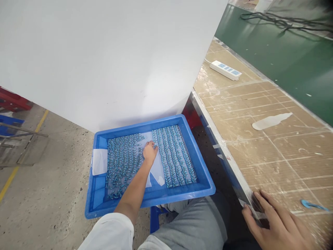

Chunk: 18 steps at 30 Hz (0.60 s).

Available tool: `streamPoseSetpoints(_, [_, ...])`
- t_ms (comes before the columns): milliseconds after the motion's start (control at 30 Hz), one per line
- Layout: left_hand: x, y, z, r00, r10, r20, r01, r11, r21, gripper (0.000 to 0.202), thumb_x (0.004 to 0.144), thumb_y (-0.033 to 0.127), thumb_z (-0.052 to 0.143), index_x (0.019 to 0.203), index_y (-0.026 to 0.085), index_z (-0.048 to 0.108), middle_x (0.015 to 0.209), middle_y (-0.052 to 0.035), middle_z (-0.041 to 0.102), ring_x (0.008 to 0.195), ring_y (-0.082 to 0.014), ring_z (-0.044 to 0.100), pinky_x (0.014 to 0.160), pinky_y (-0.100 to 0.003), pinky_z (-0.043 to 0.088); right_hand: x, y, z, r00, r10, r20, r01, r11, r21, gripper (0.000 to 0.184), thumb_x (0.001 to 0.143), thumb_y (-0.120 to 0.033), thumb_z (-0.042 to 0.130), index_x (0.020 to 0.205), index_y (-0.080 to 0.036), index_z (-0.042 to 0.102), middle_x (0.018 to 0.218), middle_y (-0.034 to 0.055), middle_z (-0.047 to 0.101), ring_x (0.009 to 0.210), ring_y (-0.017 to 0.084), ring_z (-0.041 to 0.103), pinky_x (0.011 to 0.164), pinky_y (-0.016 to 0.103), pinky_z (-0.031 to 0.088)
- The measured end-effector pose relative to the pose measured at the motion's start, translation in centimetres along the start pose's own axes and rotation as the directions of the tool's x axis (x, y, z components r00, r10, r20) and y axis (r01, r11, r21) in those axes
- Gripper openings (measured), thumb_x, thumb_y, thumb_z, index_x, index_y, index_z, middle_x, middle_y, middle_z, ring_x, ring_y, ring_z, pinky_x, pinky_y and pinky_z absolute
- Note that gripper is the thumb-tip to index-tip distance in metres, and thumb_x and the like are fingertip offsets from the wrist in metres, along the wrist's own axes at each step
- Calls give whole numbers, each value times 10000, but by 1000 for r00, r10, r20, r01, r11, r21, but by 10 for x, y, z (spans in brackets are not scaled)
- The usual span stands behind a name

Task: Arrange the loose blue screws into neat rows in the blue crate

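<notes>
My left hand (150, 152) reaches into a blue plastic tray (118, 205), over the pale strip between two groups of small parts. Its fingers are bent together at the left edge of the neat rows of small blue-teal pieces (174, 156); whatever they pinch is too small to make out. More of these small pieces (122, 159) lie in looser lines on the tray's left side, partly hidden by my forearm. My right hand (281, 224) rests on the edge of the worktable (260, 152), fingers stretched and thumb apart, holding nothing.
A white panel (104, 62) stands behind the tray. White paper (100, 161) lies over the tray's left rim. On the worktable are a power strip (225, 70), a pale flat strip (272, 121) and a small blue item (313, 205). My legs (192, 222) are below the tray.
</notes>
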<state>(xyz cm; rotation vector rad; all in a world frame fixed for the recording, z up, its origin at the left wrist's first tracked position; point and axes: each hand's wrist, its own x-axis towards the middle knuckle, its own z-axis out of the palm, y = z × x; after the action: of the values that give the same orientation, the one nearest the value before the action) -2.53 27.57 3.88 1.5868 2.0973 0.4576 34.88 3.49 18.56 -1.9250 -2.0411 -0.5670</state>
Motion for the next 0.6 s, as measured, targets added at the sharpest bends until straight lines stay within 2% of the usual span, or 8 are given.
streamPoseSetpoints(167, [0, -2, 3, 996, 90, 18, -89, 995, -46, 151, 865, 205, 628, 999, 224, 694, 1059, -32, 671, 941, -150, 654, 834, -247, 467, 0, 0, -1, 1000, 1, 3, -1, 1000, -4, 628, 831, -352, 730, 1407, -196, 537, 1255, 79, 681, 922, 273, 674, 852, 404, 492])
streamPoseSetpoints(600, [-1, 7, -2, 996, 43, 77, -44, 999, 16, 196, 899, 220, 572, 992, 240, 743, 1076, -31, 689, 965, -144, 661, 892, -235, 474, 0, -1, -1, 1000, 13, 17, -13, 1000, 11, 610, 839, -351, 708, 1405, -203, 536, 1243, 84, 686, 943, 285, 686, 855, 416, 494])
